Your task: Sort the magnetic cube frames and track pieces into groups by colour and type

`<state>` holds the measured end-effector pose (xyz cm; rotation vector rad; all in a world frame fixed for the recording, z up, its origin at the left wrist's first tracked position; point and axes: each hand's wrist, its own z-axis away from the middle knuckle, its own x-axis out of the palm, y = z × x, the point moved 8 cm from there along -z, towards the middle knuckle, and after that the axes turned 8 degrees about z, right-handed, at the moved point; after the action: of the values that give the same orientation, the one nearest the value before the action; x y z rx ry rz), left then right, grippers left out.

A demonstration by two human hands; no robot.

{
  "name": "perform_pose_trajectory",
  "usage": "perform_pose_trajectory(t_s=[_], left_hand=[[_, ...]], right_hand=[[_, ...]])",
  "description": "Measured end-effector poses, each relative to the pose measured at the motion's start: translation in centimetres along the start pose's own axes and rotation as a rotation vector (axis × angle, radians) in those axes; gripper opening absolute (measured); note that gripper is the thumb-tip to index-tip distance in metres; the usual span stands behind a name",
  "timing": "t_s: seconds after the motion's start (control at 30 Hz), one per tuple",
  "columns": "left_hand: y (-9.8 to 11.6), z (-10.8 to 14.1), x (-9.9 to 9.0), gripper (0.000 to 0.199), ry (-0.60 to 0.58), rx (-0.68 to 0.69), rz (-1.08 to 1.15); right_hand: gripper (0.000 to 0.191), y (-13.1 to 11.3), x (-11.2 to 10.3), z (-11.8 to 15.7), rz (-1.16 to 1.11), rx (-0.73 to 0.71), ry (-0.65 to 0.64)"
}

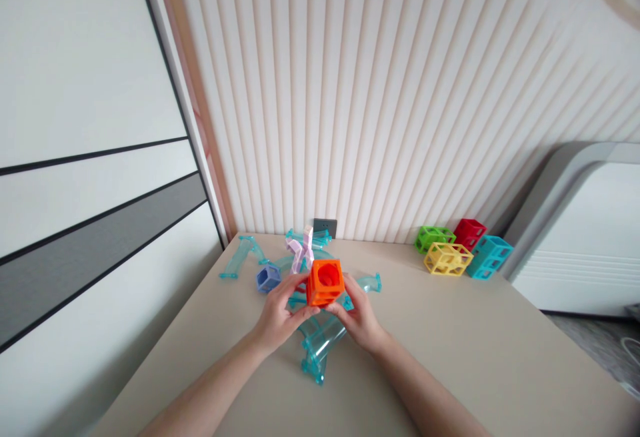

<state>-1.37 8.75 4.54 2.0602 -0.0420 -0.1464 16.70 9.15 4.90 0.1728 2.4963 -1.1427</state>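
Observation:
Between my two hands is an orange open-frame block (pixel 326 282) with a round opening in the face turned up toward me. My left hand (pixel 280 310) grips its left side, thumb below and fingers above. On the right side my right hand (pixel 359 310) holds it the same way. Beneath and behind the block lie several clear teal tube pieces (pixel 325 340), partly hidden by it and by my hands. A blue hollow cube (pixel 269 278) rests just left of my left hand. Pale purple angled pieces (pixel 301 250) stand behind the block.
At the back right of the table (pixel 440 350) sit a green block (pixel 434 238), a yellow block (pixel 448 259), a red block (pixel 469 233) and a teal block (pixel 490 257). Another teal tube (pixel 243 257) lies back left. A ribbed wall (pixel 350 103) with a dark socket (pixel 325 225) closes the rear.

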Motion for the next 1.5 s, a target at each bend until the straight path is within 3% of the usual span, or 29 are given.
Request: perform_pose_trajectory(t_s=[0.33, 0.63, 0.93, 1.5], left_hand=[[-2.0, 0.0, 0.8, 0.044, 0.0, -0.272, 0.268], [-2.7, -0.1, 1.1, 0.05, 0.002, -0.296, 0.317], [-1.9, -0.2, 1.5, 0.04, -0.007, -0.324, 0.391], [-1.5, -0.1, 1.5, 0.036, -0.024, -0.286, 0.434]], right_hand=[[0.043, 0.7, 0.7, 0.1, -0.054, 0.087, 0.09], [0.043, 0.7, 1.0, 0.2, -0.059, 0.174, 0.107], [0.038, 0.8, 1.4, 0.3, -0.079, 0.281, 0.086], [0.032, 0.3, 1.6, 0.4, -0.063, 0.228, 0.089]])
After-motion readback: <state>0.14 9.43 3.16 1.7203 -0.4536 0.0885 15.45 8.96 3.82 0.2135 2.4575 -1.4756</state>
